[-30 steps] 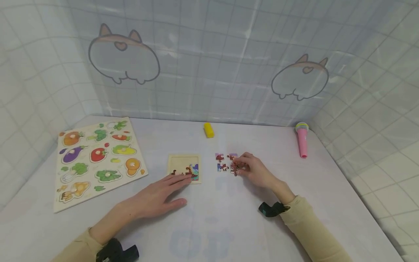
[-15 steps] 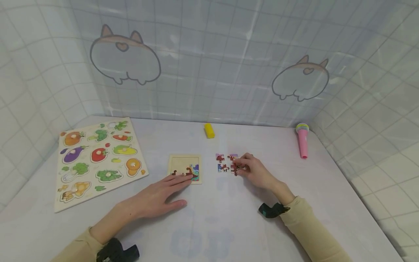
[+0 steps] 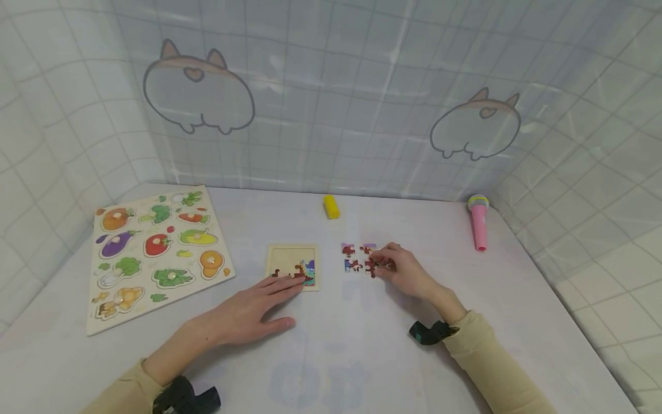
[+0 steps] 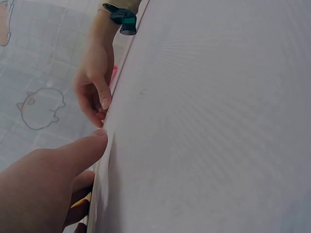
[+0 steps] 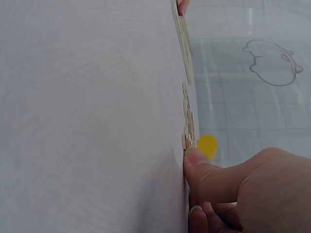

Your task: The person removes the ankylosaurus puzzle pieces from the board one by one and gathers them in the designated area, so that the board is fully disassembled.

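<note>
Lower right puzzle piece point(image 3: 370, 268): lying on the white table point(image 3: 331, 345), right of the puzzle tray point(image 3: 284, 256) in the head view. Its right side is pinched between thumb and curled fingers of the right hand point(image 3: 405, 273), by which it is partly covered. Three more loose pieces are set close about it: upper left piece point(image 3: 348, 249), lower left piece point(image 3: 353, 265) and upper right piece point(image 3: 368, 248). Small gaps are seen between them.

The tray's lower right part is filled with fitted pieces point(image 3: 309, 268); its upper part is bare. Its lower edge is covered by the left hand point(image 3: 253, 310), held flat with fingers straight and thumb spread apart, nothing being gripped.

A yellow block point(image 3: 331, 207) is placed behind, between tray and loose pieces. At far left, a vegetable board point(image 3: 160, 263) is laid at a slant, its shapes seated. At far right, a pink microphone point(image 3: 479, 227) is laid near the tiled backdrop point(image 3: 331, 126). A black device point(image 3: 431, 332) is worn at the right wrist.
</note>
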`<state>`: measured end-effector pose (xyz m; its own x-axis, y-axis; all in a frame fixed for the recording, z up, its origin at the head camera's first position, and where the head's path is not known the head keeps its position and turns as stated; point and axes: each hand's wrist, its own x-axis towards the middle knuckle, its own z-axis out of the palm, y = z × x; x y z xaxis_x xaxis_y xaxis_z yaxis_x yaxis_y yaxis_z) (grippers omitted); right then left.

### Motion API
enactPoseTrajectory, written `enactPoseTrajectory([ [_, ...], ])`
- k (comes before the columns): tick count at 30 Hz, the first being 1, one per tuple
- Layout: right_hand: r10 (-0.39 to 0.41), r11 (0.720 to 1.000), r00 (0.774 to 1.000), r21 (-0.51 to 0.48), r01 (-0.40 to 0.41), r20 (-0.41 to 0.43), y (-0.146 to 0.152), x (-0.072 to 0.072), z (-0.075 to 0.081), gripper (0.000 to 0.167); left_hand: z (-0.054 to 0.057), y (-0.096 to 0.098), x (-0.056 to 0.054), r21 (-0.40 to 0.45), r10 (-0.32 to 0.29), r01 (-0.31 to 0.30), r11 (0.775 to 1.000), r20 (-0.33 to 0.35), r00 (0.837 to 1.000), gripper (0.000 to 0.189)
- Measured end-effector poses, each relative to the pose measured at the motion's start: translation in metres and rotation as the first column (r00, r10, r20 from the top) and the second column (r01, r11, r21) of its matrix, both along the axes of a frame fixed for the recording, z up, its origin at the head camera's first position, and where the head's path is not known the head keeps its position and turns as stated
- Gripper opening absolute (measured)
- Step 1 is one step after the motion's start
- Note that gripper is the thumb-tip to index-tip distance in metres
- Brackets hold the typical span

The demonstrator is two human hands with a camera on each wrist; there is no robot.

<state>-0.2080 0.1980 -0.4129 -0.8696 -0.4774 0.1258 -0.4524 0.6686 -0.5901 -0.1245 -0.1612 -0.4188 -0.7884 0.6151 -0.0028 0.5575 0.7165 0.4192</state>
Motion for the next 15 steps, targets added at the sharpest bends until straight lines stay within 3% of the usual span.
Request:
enactPoseTrajectory([
  [15,0.000,1.000,1.000,-0.018,0.000,-0.006,0.0021,-0.0005,-0.0011,0.030,-0.0008,0.0001,-0.0001,-0.006,0.011,-0.011,1.000,0.000,1.000,0.067],
])
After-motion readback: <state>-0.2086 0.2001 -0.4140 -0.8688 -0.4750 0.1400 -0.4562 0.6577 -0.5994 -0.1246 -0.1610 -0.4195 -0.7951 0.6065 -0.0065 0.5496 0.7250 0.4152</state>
